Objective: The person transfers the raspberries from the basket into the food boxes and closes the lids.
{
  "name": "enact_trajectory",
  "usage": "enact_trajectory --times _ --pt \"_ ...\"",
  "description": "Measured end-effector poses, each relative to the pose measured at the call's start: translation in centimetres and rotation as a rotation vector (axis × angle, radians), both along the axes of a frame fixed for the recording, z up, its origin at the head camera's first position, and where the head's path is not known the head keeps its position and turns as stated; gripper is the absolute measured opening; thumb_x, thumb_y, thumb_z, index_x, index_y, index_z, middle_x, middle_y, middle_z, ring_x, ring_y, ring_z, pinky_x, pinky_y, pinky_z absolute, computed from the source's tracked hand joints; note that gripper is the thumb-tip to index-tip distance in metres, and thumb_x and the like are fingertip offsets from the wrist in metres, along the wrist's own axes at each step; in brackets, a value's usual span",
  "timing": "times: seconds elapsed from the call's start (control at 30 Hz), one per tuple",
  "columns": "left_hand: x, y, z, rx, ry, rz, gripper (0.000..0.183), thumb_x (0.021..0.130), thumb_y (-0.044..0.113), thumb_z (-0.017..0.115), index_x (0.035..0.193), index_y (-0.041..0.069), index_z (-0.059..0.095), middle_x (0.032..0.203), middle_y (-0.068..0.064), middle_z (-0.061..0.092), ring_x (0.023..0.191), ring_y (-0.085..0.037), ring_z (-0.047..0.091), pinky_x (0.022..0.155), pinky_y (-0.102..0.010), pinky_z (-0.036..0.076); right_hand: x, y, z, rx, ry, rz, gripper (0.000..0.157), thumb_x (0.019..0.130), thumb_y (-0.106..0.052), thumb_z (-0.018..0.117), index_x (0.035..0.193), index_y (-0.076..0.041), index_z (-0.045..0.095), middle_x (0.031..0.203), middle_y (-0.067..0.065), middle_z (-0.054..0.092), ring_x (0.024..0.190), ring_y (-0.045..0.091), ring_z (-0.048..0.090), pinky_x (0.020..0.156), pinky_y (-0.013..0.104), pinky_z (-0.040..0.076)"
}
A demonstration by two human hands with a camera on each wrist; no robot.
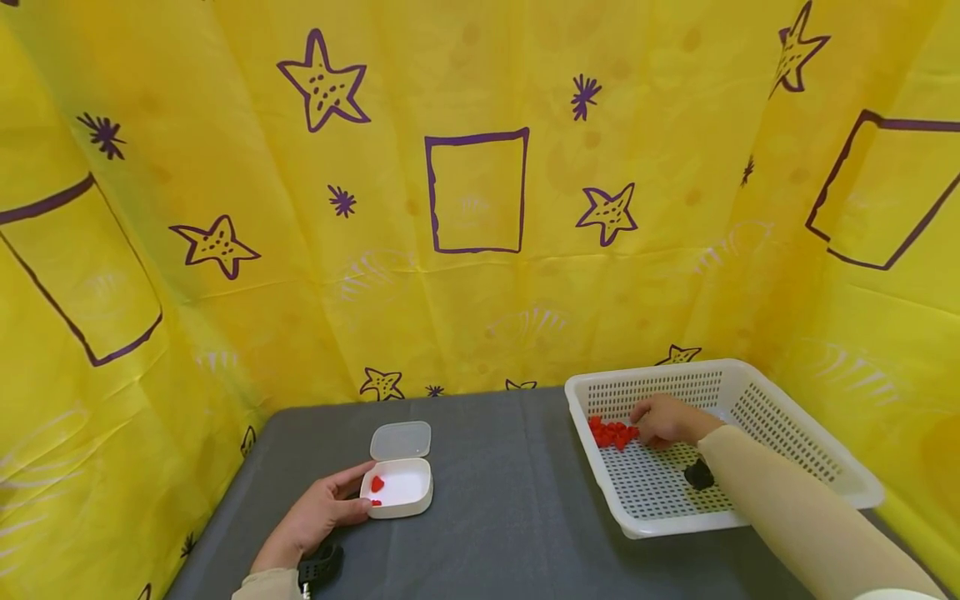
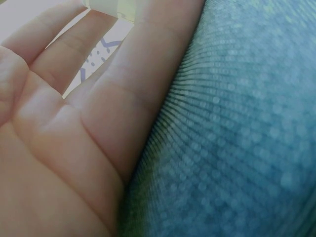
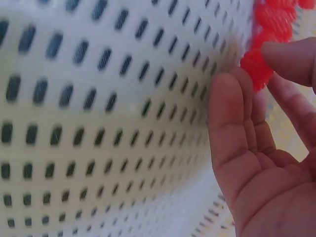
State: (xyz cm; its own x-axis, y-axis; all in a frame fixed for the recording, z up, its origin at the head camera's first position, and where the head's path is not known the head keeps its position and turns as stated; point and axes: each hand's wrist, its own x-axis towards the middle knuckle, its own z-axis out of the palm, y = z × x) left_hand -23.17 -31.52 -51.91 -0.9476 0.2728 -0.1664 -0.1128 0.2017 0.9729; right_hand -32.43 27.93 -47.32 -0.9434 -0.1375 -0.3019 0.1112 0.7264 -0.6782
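Observation:
My left hand (image 1: 322, 508) holds the left side of a small white plastic box (image 1: 406, 510), thumb at its near corner and fingers at the far one. Its translucent lid (image 1: 401, 442) lies folded back behind. Two small red pieces (image 1: 377, 483) lie inside the box on the left. My right hand (image 1: 666, 419) reaches into a white slotted basket (image 1: 611, 492). There, a cluster of red pieces (image 1: 611, 433) lies at the left wall. In the right wrist view, thumb and a finger pinch one bumpy red piece (image 3: 256, 69) at the cluster's end.
A black object (image 1: 699, 475) lies on the basket floor under the right forearm. The grey-covered table (image 1: 487, 500) lies between box and basket. Yellow patterned curtains (image 1: 480, 317) surround it at the back and both sides.

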Motion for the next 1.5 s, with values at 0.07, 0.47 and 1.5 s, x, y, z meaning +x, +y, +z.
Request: enact_trajectory --times 0.07,0.47,1.5 --pt "0.0 0.0 0.0 -0.001 -0.002 0.001 0.07 0.09 0.012 0.075 0.15 -0.001 0.041 0.148 -0.029 0.041 0.108 -0.026 0.058 0.085 -0.037 0.055 0.0 0.6 0.1 -0.016 0.0 0.002 0.031 0.076 0.005 0.066 0.107 0.003 0.067 0.088 0.011 0.063 0.069 0.024 0.058 0.063 0.037 0.057" --pt "0.0 0.3 0.3 -0.027 -0.008 0.018 0.069 0.09 0.013 0.076 0.15 0.002 0.043 0.148 -0.027 0.042 0.112 -0.027 0.056 0.087 -0.037 0.055 0.8 5.5 4.6 -0.411 -0.011 0.057 0.033 0.101 -0.008 0.057 0.121 0.018 0.056 0.104 0.016 0.062 0.093 0.027 0.06 0.087 0.039 0.053" --pt "0.1 0.1 -0.1 -0.011 0.003 0.018 0.071 0.09 0.014 0.076 0.15 0.001 0.042 0.148 -0.03 0.039 0.11 -0.026 0.058 0.086 -0.037 0.055 1.1 -21.1 11.4 -0.782 -0.01 0.115 0.027 0.093 0.004 0.064 0.118 0.014 0.063 0.101 0.016 0.067 0.085 0.025 0.067 0.087 0.043 0.054"
